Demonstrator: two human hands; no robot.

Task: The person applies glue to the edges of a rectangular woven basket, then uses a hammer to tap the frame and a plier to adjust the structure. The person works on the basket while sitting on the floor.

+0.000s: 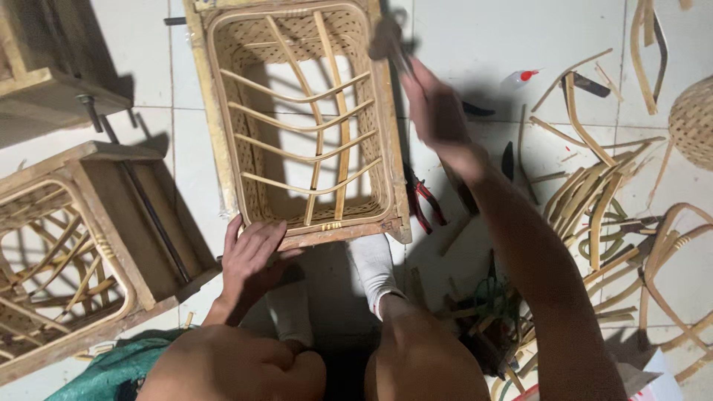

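A rectangular rattan basket [223, 141] in a wooden frame lies on the white tile floor in front of me, with curved cane ribs across its open bottom. My left hand [251, 256] rests flat on the frame's near left corner, fingers spread. My right hand [434, 111] is raised over the frame's right edge and grips a blurred tool [388, 41], likely a small hammer. My feet in white socks [371, 267] sit just under the near edge.
A second basket in a wooden frame [82, 245] stands at the left, with a metal rod across it. Red-handled pliers [425, 202] lie right of the basket. Cut cane strips [594, 200], a small glue bottle [520, 76] and a woven dome [694, 122] lie at the right.
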